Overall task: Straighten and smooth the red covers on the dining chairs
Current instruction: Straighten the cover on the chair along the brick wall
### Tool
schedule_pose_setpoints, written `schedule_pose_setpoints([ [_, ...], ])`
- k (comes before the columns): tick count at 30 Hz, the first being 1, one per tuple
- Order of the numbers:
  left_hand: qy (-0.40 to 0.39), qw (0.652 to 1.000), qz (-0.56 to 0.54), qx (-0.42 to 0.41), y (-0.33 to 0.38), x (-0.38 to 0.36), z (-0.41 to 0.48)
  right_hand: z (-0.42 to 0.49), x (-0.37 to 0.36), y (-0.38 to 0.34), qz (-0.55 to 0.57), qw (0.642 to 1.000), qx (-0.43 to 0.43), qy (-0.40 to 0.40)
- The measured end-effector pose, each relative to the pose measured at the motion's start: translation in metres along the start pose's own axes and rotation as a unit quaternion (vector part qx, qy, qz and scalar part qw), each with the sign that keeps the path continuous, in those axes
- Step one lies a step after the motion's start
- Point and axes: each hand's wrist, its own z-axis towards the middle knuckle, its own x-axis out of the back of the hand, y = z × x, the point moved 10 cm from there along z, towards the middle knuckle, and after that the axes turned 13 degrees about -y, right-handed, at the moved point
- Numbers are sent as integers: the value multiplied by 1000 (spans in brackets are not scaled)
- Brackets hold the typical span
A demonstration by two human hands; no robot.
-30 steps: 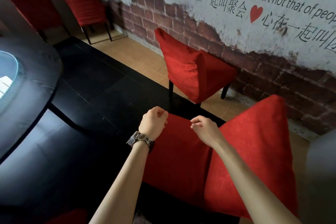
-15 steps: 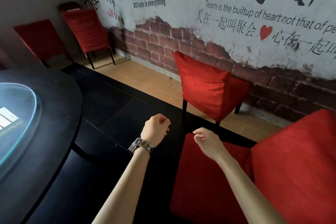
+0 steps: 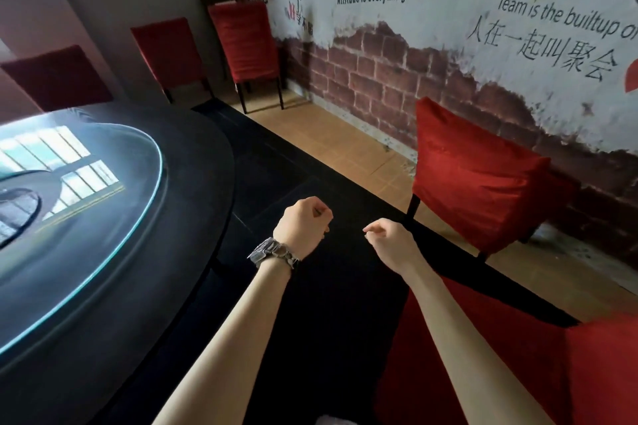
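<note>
- The round black dining table (image 3: 207, 166) fills the frame's left.
- The red fabric-covered dining chair (image 3: 476, 179) stands right of centre, above and right of both hands.
- The right hand (image 3: 390, 241) is nearer it than the left hand (image 3: 303, 228); both are clenched on nothing.

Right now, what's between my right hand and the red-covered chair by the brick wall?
Only bare black floor separates the right hand from that chair, as the head view shows.
</note>
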Motion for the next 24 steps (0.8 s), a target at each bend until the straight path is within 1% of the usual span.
schedule_pose_setpoints([
  [5,16,1000,6,9,-10,29,16,27,-11,-15,8,999,-2,-39],
  [9,23,1000,-1,7,-11,41,40,52,-9,-21,7,999,-5,-41],
  [13,9,1000,2,3,-8,40,74,86,0,-31,14,999,-2,-37],
  [18,-12,1000,27,-3,5,45,142,141,23,-30,35,999,-3,-10],
  [20,-18,1000,21,-1,10,48,175,164,37,-24,34,999,-16,-2],
  [24,-67,998,19,-3,28,34,248,203,76,-10,40,997,-54,23],
])
